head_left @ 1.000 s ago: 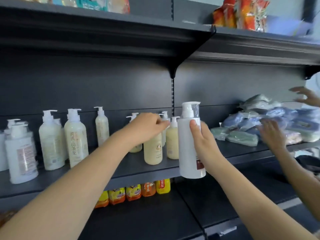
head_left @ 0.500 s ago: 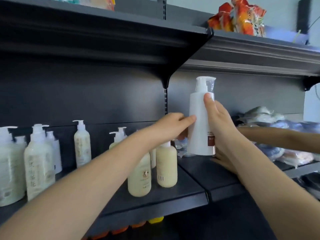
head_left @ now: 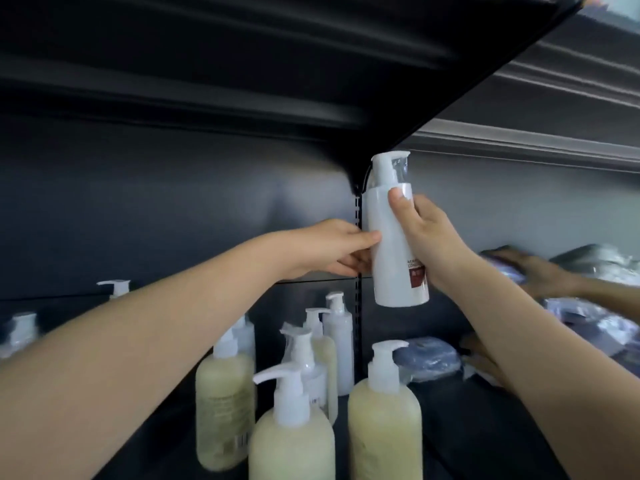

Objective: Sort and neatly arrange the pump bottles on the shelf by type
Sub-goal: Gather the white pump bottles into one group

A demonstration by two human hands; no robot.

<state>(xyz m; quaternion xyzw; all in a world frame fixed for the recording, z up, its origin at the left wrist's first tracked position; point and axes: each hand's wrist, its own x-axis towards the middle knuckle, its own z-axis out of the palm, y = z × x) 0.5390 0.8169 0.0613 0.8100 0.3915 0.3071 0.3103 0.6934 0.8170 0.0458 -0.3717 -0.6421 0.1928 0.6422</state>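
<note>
Right hand is gripping the white pump bottle round its body, thumb up near the shoulder, fingers wrapped behind. Left hand is joining in: thumb pressing the bottle's left side, fingers curling behind it, prob. a light pinch. Both hands are carrying one bottle.

Bottle is hanging upright in mid-air, base well above the shelf, pump head just under the upper shelf, in front of the slotted upright. It's touching no other bottle.

Meaning for the task: this one is getting pulled out of the mix and is in transit, not placed. Judging by type, it's matching the slim white bottles at the back, not the cream bottles in front, so it prob. belongs back there. Sorting is only partly done; cream and white bottles are standing mixed in the cluster.

Vs. earlier frames:
- 1 s ago the left hand was resting on a cream bottle's pump; now it's on the white one.
- 0.5 s ago the bottle's base was sitting near shelf level by the right bay; now it's riding much higher.
- View is now closer and lower, with the cream bottles filling the foreground.
- Another person's hand is still working the wrapped packs on the right.
</note>
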